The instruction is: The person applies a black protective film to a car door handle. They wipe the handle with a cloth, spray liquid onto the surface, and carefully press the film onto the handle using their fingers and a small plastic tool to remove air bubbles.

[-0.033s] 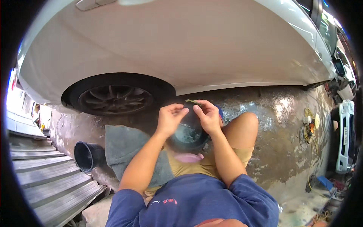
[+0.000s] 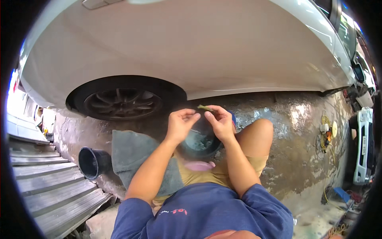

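Note:
My right hand (image 2: 220, 122) is closed in a pinch on a small thin green strip (image 2: 204, 108), perhaps a leaf or stem, whose end sticks out past the fingertips toward the left. My left hand (image 2: 181, 122) faces it a short gap away, thumb and fingers drawn together; anything between them is too small to make out. Below both hands, between my legs, stands a dark tub of cloudy water (image 2: 197, 140). Against its near side, over my tan shorts, rests a pinkish-purple rounded thing (image 2: 199, 165) of a kind I cannot tell.
A white car (image 2: 191, 51) with a dark-spoked wheel (image 2: 123, 104) stands in front. On the left are a grey towel (image 2: 133, 153) over my leg, a black bucket (image 2: 92, 162) and corrugated sheeting (image 2: 59, 187). Yellow cord (image 2: 325, 127) and a loose bumper (image 2: 363, 145) are at right.
The whole view has shifted very slightly. Both hands keep the same pose, and the green strip stays in my right fingers.

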`<state>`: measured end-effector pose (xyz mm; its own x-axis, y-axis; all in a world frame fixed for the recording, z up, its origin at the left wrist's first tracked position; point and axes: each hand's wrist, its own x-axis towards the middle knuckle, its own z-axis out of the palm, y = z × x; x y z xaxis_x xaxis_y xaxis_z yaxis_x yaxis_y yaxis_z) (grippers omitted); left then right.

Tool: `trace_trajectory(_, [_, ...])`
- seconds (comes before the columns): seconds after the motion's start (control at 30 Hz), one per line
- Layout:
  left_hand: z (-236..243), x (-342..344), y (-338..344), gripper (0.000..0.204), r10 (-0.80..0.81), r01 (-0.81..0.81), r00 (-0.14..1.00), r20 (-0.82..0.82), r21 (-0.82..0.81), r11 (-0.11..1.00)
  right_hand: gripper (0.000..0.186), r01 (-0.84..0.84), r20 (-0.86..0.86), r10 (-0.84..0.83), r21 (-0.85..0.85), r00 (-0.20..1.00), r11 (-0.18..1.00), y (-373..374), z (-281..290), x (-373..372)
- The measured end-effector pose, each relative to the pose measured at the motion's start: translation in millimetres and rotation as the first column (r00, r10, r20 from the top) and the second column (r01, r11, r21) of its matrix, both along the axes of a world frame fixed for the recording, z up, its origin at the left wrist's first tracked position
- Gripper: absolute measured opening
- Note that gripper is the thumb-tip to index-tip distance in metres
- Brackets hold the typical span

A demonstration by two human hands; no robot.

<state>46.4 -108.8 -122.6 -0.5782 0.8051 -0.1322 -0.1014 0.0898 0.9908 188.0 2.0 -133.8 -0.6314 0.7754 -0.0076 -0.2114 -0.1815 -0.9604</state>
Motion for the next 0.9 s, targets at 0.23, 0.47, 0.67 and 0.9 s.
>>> trace_trajectory(0.23, [4.3,1.2,-1.5,0.019,0.002,-0.003,0.999,0.043,0.015,1.000,0.017,-0.045,0.003,0.045,0.176,0.999,0.983,4.6,7.6,5.4])
trace_trajectory(0.47, [10.7,2.4,-4.2,0.020,-0.011,0.010,0.999,0.051,0.019,1.000,0.013,-0.009,0.047,0.004,0.108,0.999,0.994,4.5,11.7,3.6])
trace_trajectory(0.67, [3.2,-4.9,-6.3,0.018,0.062,-0.061,0.998,0.021,-0.035,0.998,0.018,-0.020,0.080,-0.052,0.703,0.995,0.711,-1.8,18.0,-1.4])
trace_trajectory(0.9, [19.8,-2.3,-2.9,0.018,0.021,-0.038,0.939,0.344,0.043,0.998,0.024,0.034,0.093,-0.170,0.783,0.981,0.621,-8.4,7.0,-0.4])
